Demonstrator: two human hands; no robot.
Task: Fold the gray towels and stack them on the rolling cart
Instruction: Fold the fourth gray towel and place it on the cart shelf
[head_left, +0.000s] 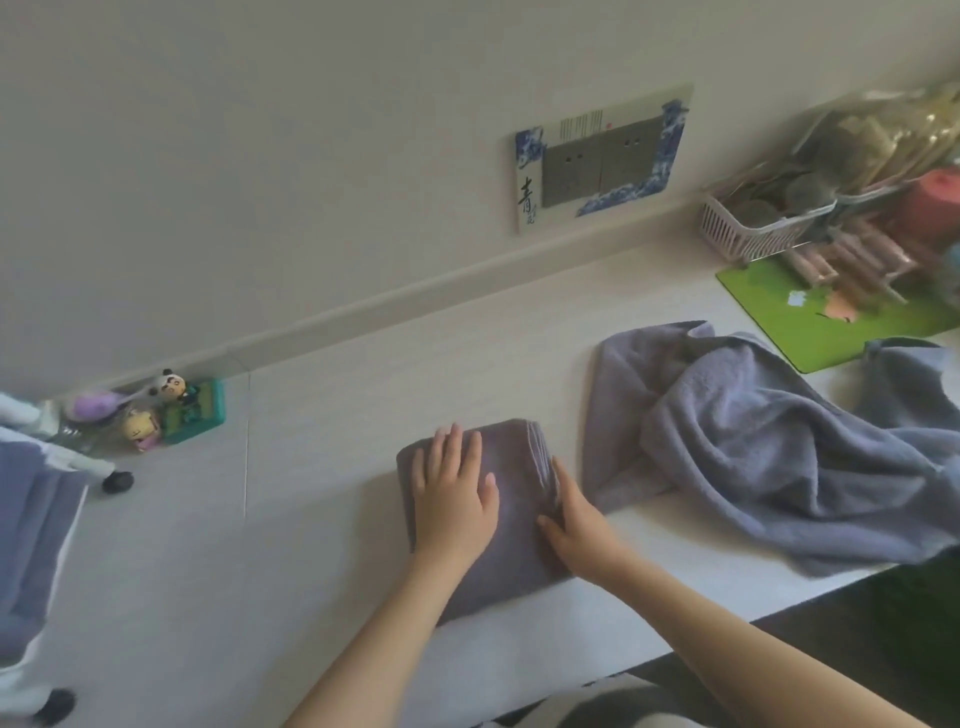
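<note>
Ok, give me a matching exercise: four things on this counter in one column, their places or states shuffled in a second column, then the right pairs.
Things:
1. folded towel
2. crumpled towel
3. green mat
4. panda figure

Places or states:
A. far left, against the wall
B. under the left hand, flat on top
C. loose heap, right of the folded one
D. far right, under the pink basket

Pairs: 1-B, 2-C, 3-D, 4-A

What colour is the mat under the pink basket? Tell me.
Bright green mat, with a small printed picture; head view shows it.
</note>
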